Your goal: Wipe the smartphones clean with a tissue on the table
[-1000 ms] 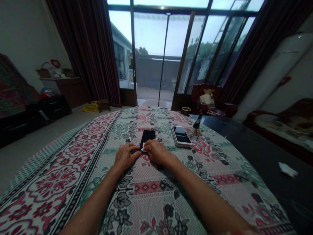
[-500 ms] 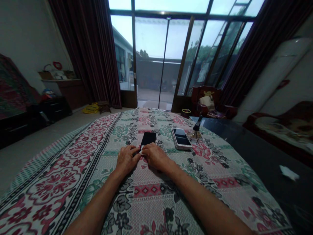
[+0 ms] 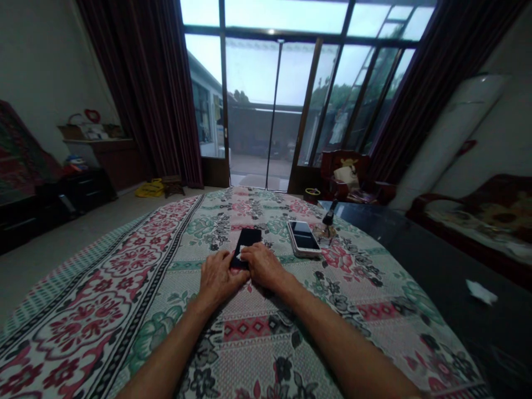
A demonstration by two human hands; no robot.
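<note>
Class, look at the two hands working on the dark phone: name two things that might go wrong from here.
The phone lies on a patterned cloth, which may bunch or slide if the right hand presses hard with the white wipe. The left hand, at the near edge, might get in the wipe's way.

This is a home, a living room by the look of it. A flowered cloth (image 3: 253, 327) covers the table, long dark curtains (image 3: 141, 83) frame tall glass doors (image 3: 261, 111), and a yard (image 3: 257, 152) shows outside. Beyond the table are a carved wooden chair (image 3: 344, 166) and, to the right, a wooden sofa (image 3: 477, 210) with a pale cover. A low cabinet (image 3: 120, 166) holds household odds and ends (image 3: 93, 130), too dim to name surely.
</note>
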